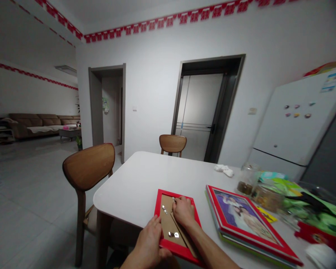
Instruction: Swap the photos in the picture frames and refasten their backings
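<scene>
A red picture frame (158, 203) lies back side up at the table's front edge, its brown backing board (168, 220) and metal clips showing. My left hand (151, 239) grips the frame's left side near the lower corner, fingers along the red border and thumb at the bottom edge. Over the upper right of the backing, my right hand (184, 211) has its fingers pressed together at a small metal clip (174, 200). The backing's support flap runs under my right wrist. To the right lies a stack of frames, with a red-framed photo (240, 216) on top.
The white table (128, 186) holds crumpled tissue (224, 170), a glass jar (246, 181), a plastic container (267, 196) and green packaging (310, 201) on the right. One wooden chair (91, 166) stands left, another (173, 143) behind. A white refrigerator (291, 127) is at the right.
</scene>
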The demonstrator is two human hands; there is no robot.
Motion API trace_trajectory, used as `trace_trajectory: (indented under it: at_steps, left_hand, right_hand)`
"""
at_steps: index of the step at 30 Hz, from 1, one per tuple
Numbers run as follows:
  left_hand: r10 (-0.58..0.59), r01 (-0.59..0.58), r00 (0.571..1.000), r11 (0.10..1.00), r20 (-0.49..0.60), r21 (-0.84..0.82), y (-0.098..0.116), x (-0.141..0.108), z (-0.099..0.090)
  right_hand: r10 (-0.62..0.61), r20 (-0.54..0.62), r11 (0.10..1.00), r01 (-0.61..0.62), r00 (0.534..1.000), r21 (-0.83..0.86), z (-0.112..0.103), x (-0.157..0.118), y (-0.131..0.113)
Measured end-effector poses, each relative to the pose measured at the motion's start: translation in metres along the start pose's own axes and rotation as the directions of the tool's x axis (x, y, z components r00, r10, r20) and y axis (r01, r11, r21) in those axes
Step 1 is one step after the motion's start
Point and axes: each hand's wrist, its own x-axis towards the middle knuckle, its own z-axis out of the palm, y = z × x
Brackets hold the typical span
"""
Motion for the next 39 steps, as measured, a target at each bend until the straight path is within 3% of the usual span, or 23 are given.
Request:
trace_trajectory:
  at_steps: [9, 15, 19, 24, 29, 34, 39]
  left_hand:
    - [0.034, -0.034, 0.999, 0.999, -0.024, -0.012, 0.003, 0.000, -0.002]
    - [0.005, -0.005, 1.000, 1.000, 0.002, 0.002, 0.005, -0.002, -0.005]
    - [0.026, -0.026, 1.000, 1.000, 0.003, -0.008, 0.006, -0.001, -0.007]
    - [0.035, -0.035, 0.999, 0.999, -0.002, -0.015, 0.007, 0.001, -0.008]
    - [-0.008, 0.008, 1.000, 1.000, 0.002, -0.019, 0.008, 0.001, -0.006]
    - [-0.043, 0.042, 0.999, 0.999, -0.009, -0.019, 0.009, 0.005, 0.001]
    - [-0.088, 0.087, 0.996, 0.996, -0.023, -0.029, 0.003, 0.006, 0.009]
  right_hand:
    - [-0.037, 0.055, 0.999, 0.036, 0.998, 0.015, -0.003, 0.002, 0.004]
    - [-0.132, 0.117, 0.991, 0.128, 0.984, 0.040, -0.030, -0.014, 0.039]
    - [-0.186, 0.132, 0.982, 0.180, 0.974, 0.057, -0.034, -0.025, 0.055]
    - [-0.160, 0.051, 0.985, 0.156, 0.986, 0.071, -0.028, -0.026, 0.052]
    - [-0.158, -0.005, 0.979, 0.158, 0.987, 0.130, -0.037, -0.042, 0.045]
    - [-0.181, 0.028, 0.980, 0.178, 0.983, 0.085, -0.039, -0.068, 0.032]
    - [-0.140, 0.006, 0.975, 0.137, 0.990, 0.178, -0.034, -0.066, 0.029]
